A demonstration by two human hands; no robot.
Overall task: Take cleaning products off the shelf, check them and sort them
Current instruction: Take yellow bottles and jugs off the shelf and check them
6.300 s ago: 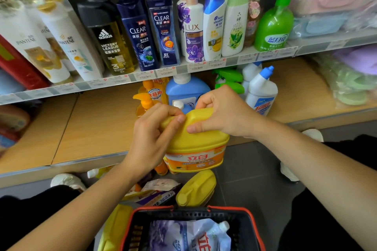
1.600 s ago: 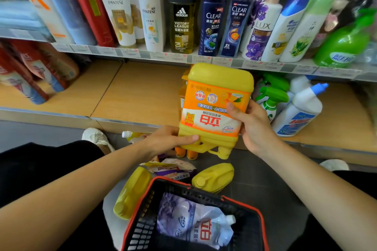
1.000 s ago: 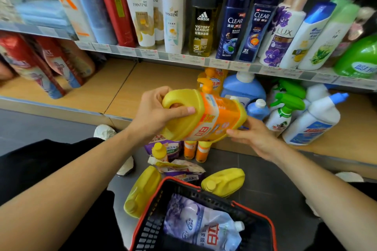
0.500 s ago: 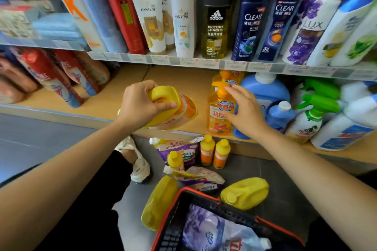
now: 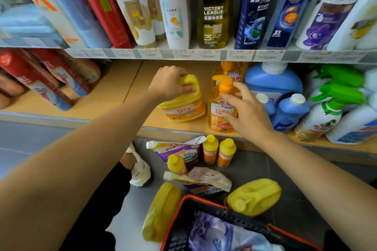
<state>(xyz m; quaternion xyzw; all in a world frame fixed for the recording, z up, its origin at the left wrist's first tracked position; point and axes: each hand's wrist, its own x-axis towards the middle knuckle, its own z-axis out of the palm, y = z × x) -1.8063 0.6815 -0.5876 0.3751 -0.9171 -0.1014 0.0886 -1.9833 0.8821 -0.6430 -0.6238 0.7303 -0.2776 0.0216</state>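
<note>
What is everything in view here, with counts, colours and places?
yellow jug: one, yellow, on lower shelf
pump bottles: two, orange, lower shelf beside jug
blue bottles: three, blue, lower shelf, further right
spray bottles: two, green triggers, lower shelf right
toiletry bottles: a row, mixed colours, upper shelf
red packs: several, red, lower shelf left
floor jugs: two, yellow, lying beside basket
small bottles: three, orange, yellow caps, floor
pouches: three, purple, two on floor, one in basket
basket: one, black, red rim, floor
shoe: one, white, floor
left hand: grips yellow jug's handle
right hand: rests on front pump bottle
</note>
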